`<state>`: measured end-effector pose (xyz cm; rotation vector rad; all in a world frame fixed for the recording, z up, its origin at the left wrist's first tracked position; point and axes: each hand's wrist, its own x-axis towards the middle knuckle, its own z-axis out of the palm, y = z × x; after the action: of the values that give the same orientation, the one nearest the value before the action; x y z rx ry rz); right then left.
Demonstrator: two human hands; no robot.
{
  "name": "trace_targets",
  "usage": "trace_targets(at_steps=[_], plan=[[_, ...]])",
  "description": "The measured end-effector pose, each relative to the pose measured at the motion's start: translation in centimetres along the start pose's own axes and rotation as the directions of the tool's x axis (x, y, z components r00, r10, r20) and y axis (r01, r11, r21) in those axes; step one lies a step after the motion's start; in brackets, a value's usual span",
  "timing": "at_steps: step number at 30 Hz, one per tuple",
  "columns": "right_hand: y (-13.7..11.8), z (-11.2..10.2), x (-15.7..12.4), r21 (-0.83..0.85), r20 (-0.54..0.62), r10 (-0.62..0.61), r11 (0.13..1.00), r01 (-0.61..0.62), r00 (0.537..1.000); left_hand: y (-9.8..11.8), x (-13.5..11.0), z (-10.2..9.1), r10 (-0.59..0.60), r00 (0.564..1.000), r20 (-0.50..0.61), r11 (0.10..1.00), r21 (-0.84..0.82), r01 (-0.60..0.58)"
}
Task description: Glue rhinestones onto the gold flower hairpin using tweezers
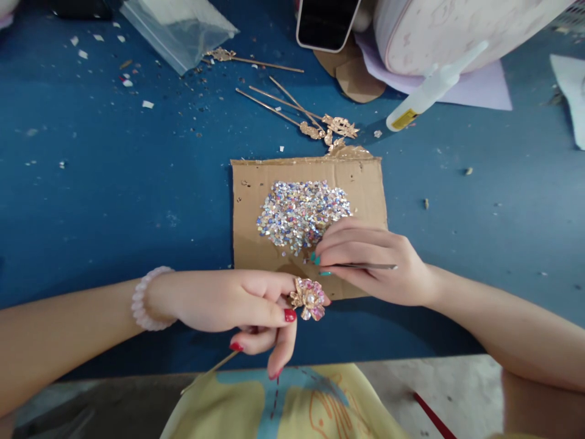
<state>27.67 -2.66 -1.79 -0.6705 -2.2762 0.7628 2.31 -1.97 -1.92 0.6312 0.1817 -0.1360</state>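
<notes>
My left hand [237, 305] pinches a gold hair stick topped with a pink flower ornament [309, 299]; its thin stem runs down past the table edge. My right hand [365, 259] is closed on metal tweezers [365, 266], its fingertips at the lower edge of a heap of iridescent sequins [299, 213]. The heap lies on a piece of brown cardboard [361, 183] on the blue table. The flower sits just below the right fingertips.
Several more gold hair sticks [292, 107] lie behind the cardboard. A white glue bottle [429, 88], a phone [325, 23], a pink case [439, 30] and a clear plastic bag [178, 27] sit at the back. Small scraps dot the blue table [114, 183].
</notes>
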Motion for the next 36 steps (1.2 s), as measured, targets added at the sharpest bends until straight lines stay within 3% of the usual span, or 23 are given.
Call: trace_targets(at_steps=[9,14,22,36], plan=[[-0.3,-0.6,0.2,0.070,-0.040,0.046,0.997,-0.043,0.998,0.2,0.2,-0.2,-0.009,1.000,-0.029,0.999,-0.035,0.008],[-1.2,-0.9,0.6,0.130,-0.125,0.067,0.990,-0.051,0.990,0.5,0.2,-0.3,-0.038,0.999,-0.026,0.999,-0.040,0.037],[-2.6,-0.5,0.5,0.202,-0.009,0.077,0.977,-0.073,0.997,0.2,0.2,-0.5,-0.015,1.000,-0.005,0.999,-0.048,0.015],[-2.8,-0.5,0.5,0.114,0.006,0.010,0.993,-0.011,1.000,0.3,0.2,-0.2,-0.015,1.000,-0.011,1.000,-0.027,0.015]])
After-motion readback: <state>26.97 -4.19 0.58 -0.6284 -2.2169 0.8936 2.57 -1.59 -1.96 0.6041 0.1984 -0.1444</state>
